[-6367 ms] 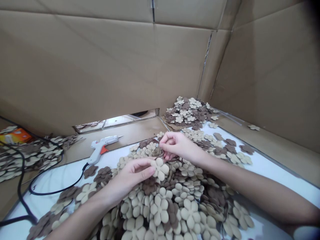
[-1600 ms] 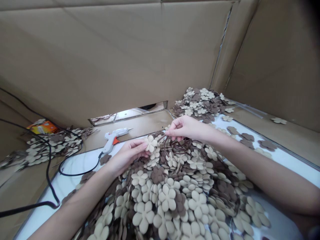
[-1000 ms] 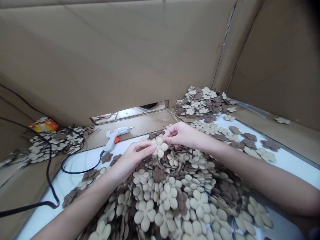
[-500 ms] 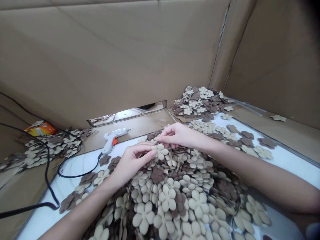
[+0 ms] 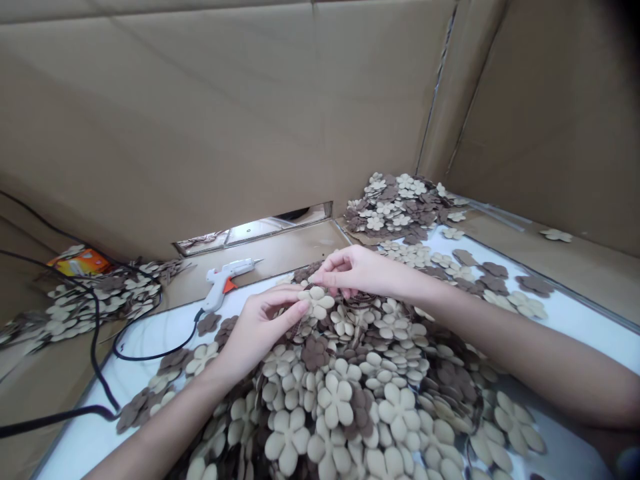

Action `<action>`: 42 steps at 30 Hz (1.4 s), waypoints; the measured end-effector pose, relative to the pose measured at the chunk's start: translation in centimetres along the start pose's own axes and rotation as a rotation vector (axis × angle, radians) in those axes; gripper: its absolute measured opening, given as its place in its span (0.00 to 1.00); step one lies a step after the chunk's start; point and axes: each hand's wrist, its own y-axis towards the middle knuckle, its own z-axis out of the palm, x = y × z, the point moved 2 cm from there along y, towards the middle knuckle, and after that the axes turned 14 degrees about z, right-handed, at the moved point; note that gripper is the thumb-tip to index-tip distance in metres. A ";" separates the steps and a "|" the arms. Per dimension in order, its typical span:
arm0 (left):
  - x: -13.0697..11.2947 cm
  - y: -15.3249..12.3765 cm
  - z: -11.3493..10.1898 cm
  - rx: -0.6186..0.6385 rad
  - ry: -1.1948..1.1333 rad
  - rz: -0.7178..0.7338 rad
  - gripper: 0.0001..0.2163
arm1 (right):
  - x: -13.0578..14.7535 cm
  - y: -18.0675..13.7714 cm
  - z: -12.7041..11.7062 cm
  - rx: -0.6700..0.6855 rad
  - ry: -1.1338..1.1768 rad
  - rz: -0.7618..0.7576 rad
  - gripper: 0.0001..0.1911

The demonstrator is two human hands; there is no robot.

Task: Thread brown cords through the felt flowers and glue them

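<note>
Left hand (image 5: 259, 331): curled, fingertips against a tan flower cutout (image 5: 316, 302), grip unclear.
Right hand (image 5: 356, 270): fingers pinched shut just above that flower, held item unclear.
Left of hands: hot glue gun (image 5: 223, 283).

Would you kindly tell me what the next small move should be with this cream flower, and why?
Probably lift the cream flower clear of the flower pile: the left hand and right hand are both at its edges, and it lies on other flowers.

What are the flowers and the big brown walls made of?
The cream flower and the brown flower look like felt or craft foam: matte, thick, with soft edges, though the picture can't settle which. The walls look like plain cardboard: dull brown, with creased folds.
</note>
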 end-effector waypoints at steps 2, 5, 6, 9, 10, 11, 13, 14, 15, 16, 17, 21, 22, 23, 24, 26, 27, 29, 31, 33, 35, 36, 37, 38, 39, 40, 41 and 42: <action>0.0 0.0 0.0 -0.001 -0.001 0.000 0.07 | 0.0 0.0 -0.1 -0.007 0.010 -0.009 0.21; 0.0 0.1 0.1 0.008 0.009 0.003 0.07 | 0.0 0.0 -0.1 -0.018 0.022 -0.026 0.19; 0.0 0.1 0.1 0.013 0.012 0.004 0.07 | 0.0 0.0 -0.1 -0.022 0.022 -0.030 0.18; -0.1 0.1 0.1 0.028 0.018 0.007 0.08 | -0.2 0.1 0.0 -0.038 -0.012 -0.044 0.17; 0.0 0.1 0.1 0.030 0.016 0.002 0.08 | -0.2 0.1 0.0 -0.044 -0.032 -0.052 0.17; 0.0 0.1 0.1 0.026 0.008 -0.008 0.08 | -0.2 0.1 0.0 -0.055 -0.055 -0.062 0.17; 0.0 0.0 0.2 0.013 -0.024 -0.058 0.08 | -0.1 0.0 -0.1 -0.086 -0.110 -0.079 0.17; 0.1 -0.1 0.2 0.006 -0.050 -0.094 0.08 | -0.1 0.0 -0.1 -0.109 -0.140 -0.086 0.16; 0.1 -0.2 0.3 -0.001 -0.082 -0.133 0.09 | 0.0 -0.1 -0.3 -0.135 -0.172 -0.092 0.16; 0.1 -0.2 0.4 -0.006 -0.117 -0.173 0.09 | 0.0 -0.2 -0.5 -0.159 -0.201 -0.095 0.15; 0.2 -0.3 0.4 -0.014 -0.153 -0.209 0.10 | 0.1 -0.2 -0.8 -0.179 -0.225 -0.095 0.15; 0.4 -0.1 0.2 -0.072 -0.303 -0.287 0.10 | 0.6 -0.7 -2.1 -0.231 -0.371 -0.092 0.13; 0.6 0.0 0.0 -0.094 -0.324 -0.296 0.10 | 0.7 -1.0 -2.4 -0.216 -0.433 -0.094 0.12; 0.8 0.1 -0.3 -0.117 -0.333 -0.306 0.10 | 0.9 -1.2 -2.5 -0.183 -0.496 -0.099 0.10; 1.0 0.2 -0.5 -0.138 -0.332 -0.317 0.10 | 1.1 -1.5 -2.5 -0.141 -0.549 -0.108 0.09; 1.5 0.4 -0.9 -0.168 -0.329 -0.339 0.10 | 1.5 -2.1 -2.3 -0.070 -0.603 -0.145 0.08; 1.6 0.4 -1.0 -0.170 -0.337 -0.346 0.10 | 1.7 -2.3 -2.0 -0.058 -0.609 -0.178 0.08; 1.7 0.5 -0.9 -0.154 -0.376 -0.360 0.10 | 2.2 -2.6 -1.4 -0.067 -0.613 -0.272 0.10; 1.5 0.4 -0.7 -0.135 -0.416 -0.382 0.10 | 2.4 -2.5 -0.7 -0.088 -0.611 -0.374 0.11; 1.1 0.4 -0.5 -0.130 -0.440 -0.406 0.10 | 2.5 -2.3 -0.2 -0.133 -0.598 -0.440 0.11; 0.8 0.2 -0.3 -0.132 -0.448 -0.421 0.09 | 2.4 -2.1 0.1 -0.187 -0.586 -0.468 0.10; 0.7 0.2 -0.2 -0.132 -0.448 -0.425 0.10 | 2.3 -2.0 0.2 -0.212 -0.587 -0.478 0.10; 0.6 0.1 -0.1 -0.127 -0.449 -0.430 0.10 | 2.3 -1.9 0.3 -0.233 -0.593 -0.488 0.10; 0.6 0.0 -0.1 -0.121 -0.448 -0.436 0.11 | 2.2 -1.9 0.5 -0.251 -0.601 -0.497 0.10; 0.6 0.0 0.0 -0.114 -0.446 -0.441 0.12 | 2.1 -1.9 0.6 -0.267 -0.611 -0.506 0.11; 0.7 -0.1 0.1 -0.107 -0.444 -0.443 0.12 | 2.1 -1.9 0.8 -0.283 -0.627 -0.514 0.11; 0.7 -0.1 0.2 -0.101 -0.444 -0.444 0.13 | 2.0 -2.0 0.9 -0.300 -0.649 -0.519 0.11; 0.8 -0.2 0.3 -0.096 -0.446 -0.442 0.13 | 1.9 -2.0 1.1 -0.319 -0.677 -0.526 0.12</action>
